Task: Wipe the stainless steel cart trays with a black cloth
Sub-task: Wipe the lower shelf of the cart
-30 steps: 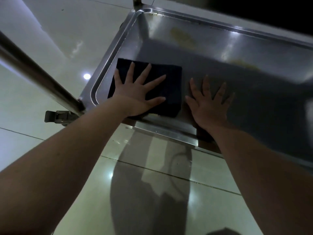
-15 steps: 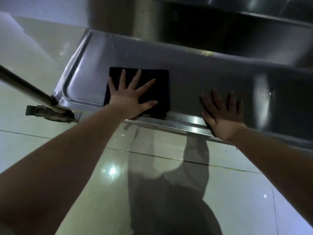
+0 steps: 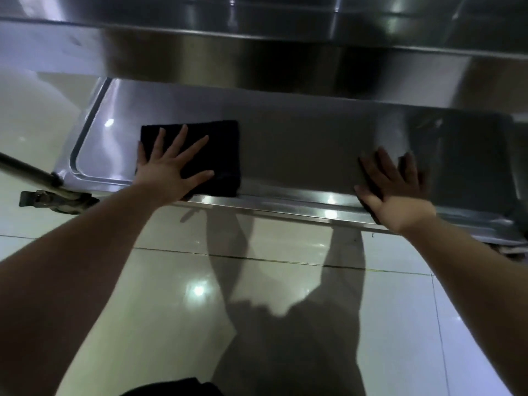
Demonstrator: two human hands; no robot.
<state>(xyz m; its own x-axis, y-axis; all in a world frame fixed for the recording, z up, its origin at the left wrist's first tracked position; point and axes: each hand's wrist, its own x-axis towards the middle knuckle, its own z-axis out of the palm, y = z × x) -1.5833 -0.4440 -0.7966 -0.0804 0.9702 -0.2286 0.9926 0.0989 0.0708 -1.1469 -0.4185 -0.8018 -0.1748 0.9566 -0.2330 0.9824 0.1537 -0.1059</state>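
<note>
A folded black cloth lies flat on the lower stainless steel tray of the cart, near the tray's left end and front rim. My left hand presses on the cloth with straight, spread fingers. Far to the right, my right hand rests flat on the bare tray, its heel on the front rim, fingers straight and holding nothing.
An upper steel tray overhangs the lower one and covers its back part. A cart post and a caster bracket stand at the left corner. Glossy floor tiles lie below my arms.
The view has swung back, so the upper tray now overhangs the scene. My right hand has slid to the right, away from the cloth. My left hand stays pressed on the cloth.
</note>
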